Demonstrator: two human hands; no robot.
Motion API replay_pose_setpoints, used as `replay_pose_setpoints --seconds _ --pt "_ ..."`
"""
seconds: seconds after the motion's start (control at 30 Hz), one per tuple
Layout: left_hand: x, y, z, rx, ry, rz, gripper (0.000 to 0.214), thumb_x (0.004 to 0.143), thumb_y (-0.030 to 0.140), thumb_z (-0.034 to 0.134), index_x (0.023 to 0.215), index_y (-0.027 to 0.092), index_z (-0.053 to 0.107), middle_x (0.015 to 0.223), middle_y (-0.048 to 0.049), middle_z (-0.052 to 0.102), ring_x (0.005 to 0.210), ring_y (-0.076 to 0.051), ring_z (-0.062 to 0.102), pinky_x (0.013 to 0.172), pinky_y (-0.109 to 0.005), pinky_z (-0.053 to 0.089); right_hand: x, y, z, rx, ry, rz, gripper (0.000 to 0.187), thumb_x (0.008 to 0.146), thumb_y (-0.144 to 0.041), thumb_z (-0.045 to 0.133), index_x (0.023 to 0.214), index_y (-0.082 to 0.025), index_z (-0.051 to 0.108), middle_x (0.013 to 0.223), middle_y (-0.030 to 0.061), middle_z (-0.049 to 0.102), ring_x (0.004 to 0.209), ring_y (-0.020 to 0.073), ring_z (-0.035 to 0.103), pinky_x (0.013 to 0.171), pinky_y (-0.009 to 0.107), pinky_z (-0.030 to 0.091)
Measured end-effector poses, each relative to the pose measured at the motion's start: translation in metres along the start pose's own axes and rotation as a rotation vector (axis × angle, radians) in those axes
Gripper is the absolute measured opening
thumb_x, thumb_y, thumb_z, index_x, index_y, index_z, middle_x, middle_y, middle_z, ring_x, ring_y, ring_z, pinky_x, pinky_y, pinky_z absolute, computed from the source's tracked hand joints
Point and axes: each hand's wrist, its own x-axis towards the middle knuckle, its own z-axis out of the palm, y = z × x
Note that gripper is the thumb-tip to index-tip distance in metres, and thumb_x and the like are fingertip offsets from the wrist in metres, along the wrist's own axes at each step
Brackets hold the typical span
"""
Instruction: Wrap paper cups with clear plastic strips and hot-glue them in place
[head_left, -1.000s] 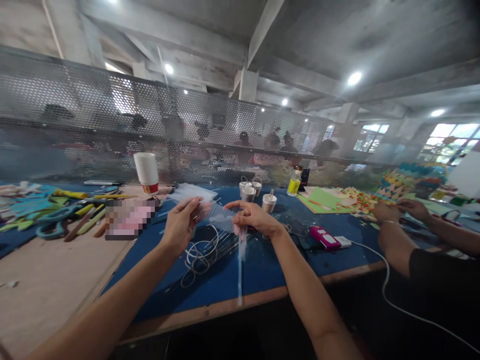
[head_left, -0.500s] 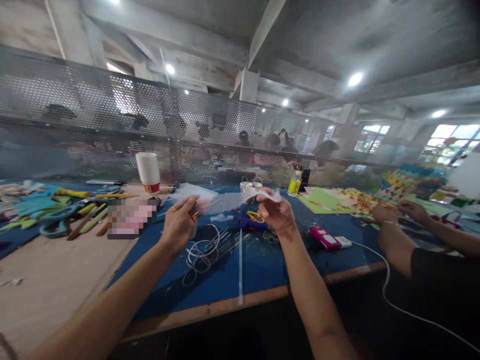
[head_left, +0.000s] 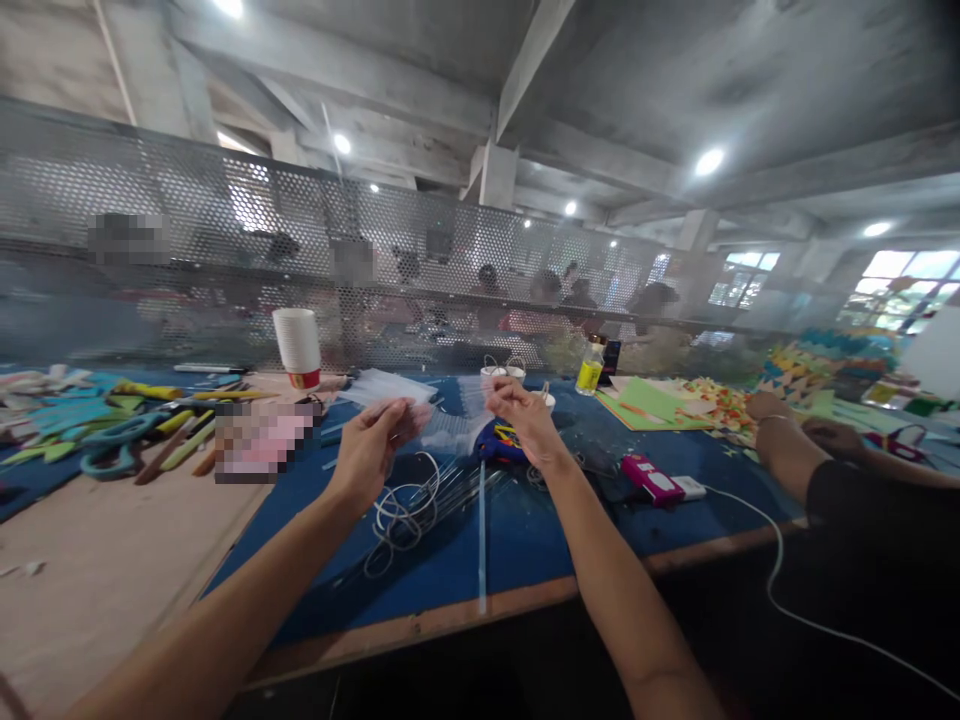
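Observation:
My left hand [head_left: 367,455] pinches one end of a translucent white pleated strip [head_left: 450,432] between thumb and fingers. At the strip's other end, the fingers of my right hand [head_left: 531,425] are closed on it. The strip sags between the hands, above the blue table mat [head_left: 360,590]. Just behind my left hand lies a pile of translucent white sheets [head_left: 384,386]. A blue tool with yellow parts [head_left: 501,442], partly covered, rests close to my right hand. Below the strip are a looped white cord [head_left: 401,515] and several thin clear rods [head_left: 465,485].
Stacked paper cups [head_left: 297,348] and teal-handled scissors [head_left: 120,445] are at left. To the right lie a magenta device [head_left: 651,480] with a white cable, a yellow-labelled bottle [head_left: 590,370] and green paper [head_left: 649,400]. A co-worker's arm [head_left: 784,460] reaches in. A perforated metal screen [head_left: 420,265] stands behind.
My right hand has moved left, closer to my left hand, and its fingers have turned inward. The strip, stretched fairly straight before, now hangs slack between the hands.

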Motion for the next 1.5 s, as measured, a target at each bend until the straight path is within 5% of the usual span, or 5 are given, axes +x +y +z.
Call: replay_pose_setpoints --seconds 0.3,0.5,0.97,1.13,1.5 --pt "-0.010 -0.012 0.006 0.088 -0.069 -0.069 0.039 0.059 0.035 0.091 0.090 0.014 0.077 0.083 -0.0025 0.076 0.070 -0.014 0.067 0.068 -0.023 0.055 -0.014 0.010 0.035 -0.062 -0.202 0.103 0.032 0.078 -0.045 0.079 0.098 -0.021 0.072 0.078 -0.0003 0.070 0.060 0.0135 0.061 0.058 0.026 0.053" --pt "-0.020 -0.019 0.012 0.116 -0.128 -0.159 0.038 0.060 0.038 0.088 0.085 0.012 0.077 0.069 -0.0036 0.073 0.056 -0.014 0.061 0.053 -0.023 0.046 -0.015 0.027 0.044 -0.209 -0.103 0.115 0.032 0.081 -0.049 0.075 0.085 -0.018 0.071 0.061 -0.0020 0.062 0.050 0.0114 0.052 0.047 0.023 0.045" --pt "-0.027 -0.011 0.017 0.099 -0.255 -0.232 0.025 0.068 0.033 0.063 0.085 0.017 0.072 0.072 -0.0066 0.074 0.073 -0.026 0.070 0.061 -0.031 0.051 -0.018 0.031 0.039 -0.583 -0.031 -0.070 0.030 0.087 -0.049 0.066 0.082 -0.020 0.070 0.069 -0.0010 0.063 0.065 0.0144 0.056 0.061 0.024 0.042" --pt "-0.030 -0.012 0.017 0.183 -0.382 -0.155 0.053 0.061 0.015 0.072 0.114 0.019 0.075 0.107 -0.0063 0.078 0.092 -0.025 0.069 0.071 -0.027 0.050 -0.018 0.031 0.038 -0.613 -0.025 -0.086 0.027 0.088 -0.046 0.066 0.082 -0.020 0.070 0.071 -0.0002 0.067 0.066 0.0154 0.059 0.064 0.025 0.044" --pt "-0.020 -0.024 0.009 0.196 -0.289 -0.143 0.045 0.077 0.049 0.079 0.111 0.019 0.078 0.105 -0.0105 0.079 0.092 -0.026 0.072 0.073 -0.029 0.054 -0.022 0.025 0.044 -0.692 -0.028 -0.155 0.023 0.091 -0.043 0.064 0.084 -0.021 0.065 0.076 0.0007 0.064 0.067 0.0149 0.058 0.069 0.027 0.046"
